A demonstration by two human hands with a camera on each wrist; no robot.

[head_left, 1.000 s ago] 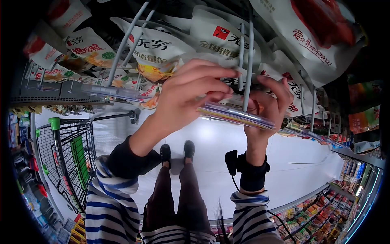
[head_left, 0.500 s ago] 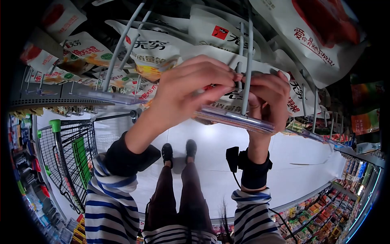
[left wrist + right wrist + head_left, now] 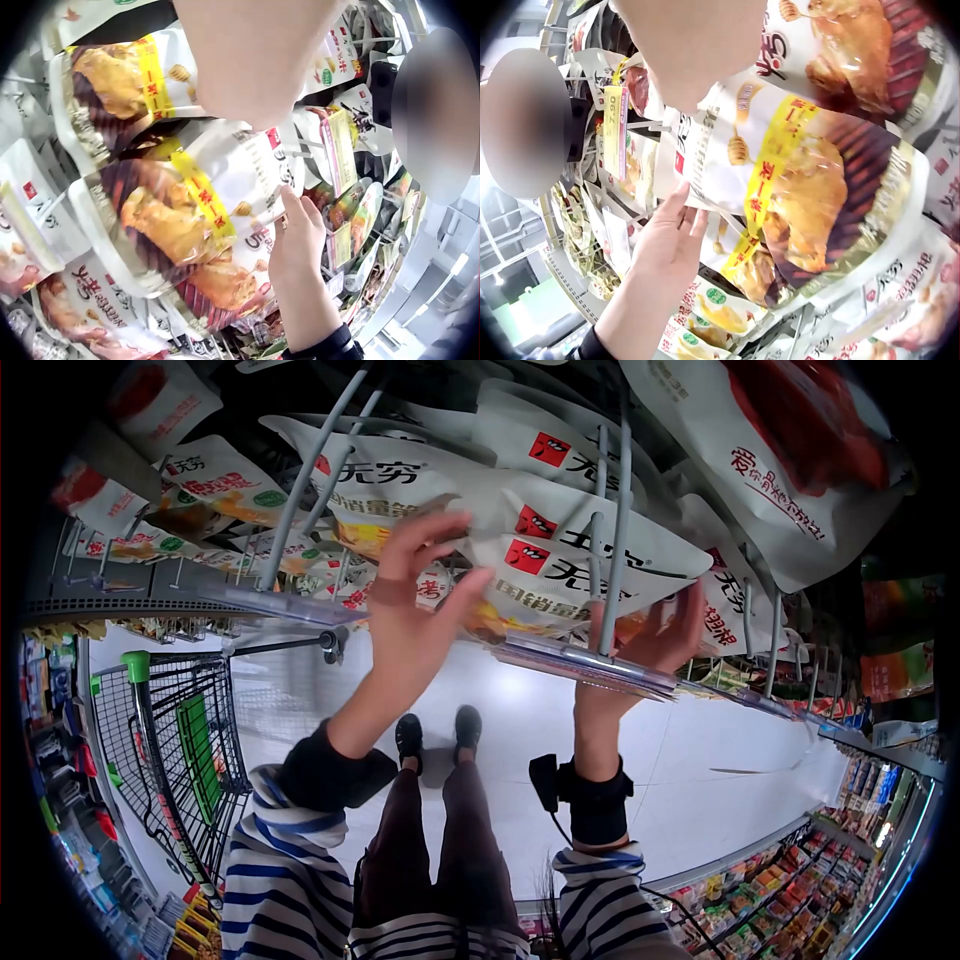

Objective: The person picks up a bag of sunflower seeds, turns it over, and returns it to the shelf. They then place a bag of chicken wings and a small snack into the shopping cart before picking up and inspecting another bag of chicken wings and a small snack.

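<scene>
A white snack bag [image 3: 565, 575] with a red square logo and black lettering hangs on a metal hook; in the right wrist view this bag [image 3: 802, 202] shows roasted chicken and a yellow band. My left hand [image 3: 405, 610] is at its left side, thumb and fingers spread with a gap between them. On the other side my right hand [image 3: 650, 650] is partly behind the clear price-tag holder [image 3: 590, 660], its loosely bent fingers at the bag's lower right edge. The left wrist view shows the right hand [image 3: 298, 236] with fingertips right at the bag's edge.
More bags [image 3: 375, 475] hang on hooks to the left and behind, and a larger bag [image 3: 790, 470] hangs at upper right. Metal hooks [image 3: 623, 510] jut toward me. A shopping cart [image 3: 165, 750] stands at left on the white floor [image 3: 500, 760]. Stocked shelves [image 3: 760, 890] lie behind me.
My hands, earlier together at the hook's end, have come apart: the left moved left and spread its fingers, the right moved down. The front bag's logo and lettering now show.
</scene>
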